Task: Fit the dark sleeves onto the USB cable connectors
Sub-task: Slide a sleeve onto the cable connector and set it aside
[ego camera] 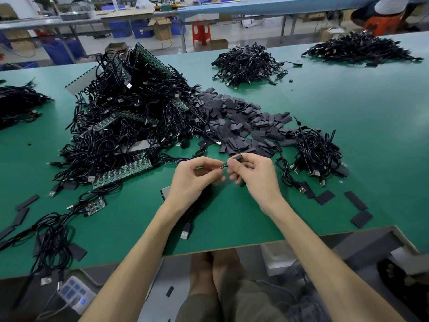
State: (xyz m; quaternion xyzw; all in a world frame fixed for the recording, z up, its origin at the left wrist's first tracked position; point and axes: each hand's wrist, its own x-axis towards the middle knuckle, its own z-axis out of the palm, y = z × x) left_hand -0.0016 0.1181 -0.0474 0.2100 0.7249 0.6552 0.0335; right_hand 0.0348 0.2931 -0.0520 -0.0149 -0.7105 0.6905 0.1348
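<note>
The cable end (222, 168) held between the two grips shows only as a tiny sliver. The fingertips of the left hand (195, 175) cover the rest, and it is too small to tell what kind of plug it is. The right hand (253, 173) pinches a dark sleeve (238, 157), with only its far end showing past the thumb. A cable (188, 224) disappears under the left wrist, which also hides most of a pale board (164, 192). The cable heap (16, 105) on the left of the surface and a seated person (385, 8) are cut off by the edges.

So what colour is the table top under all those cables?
The table is green, best seen in the head view.
</note>
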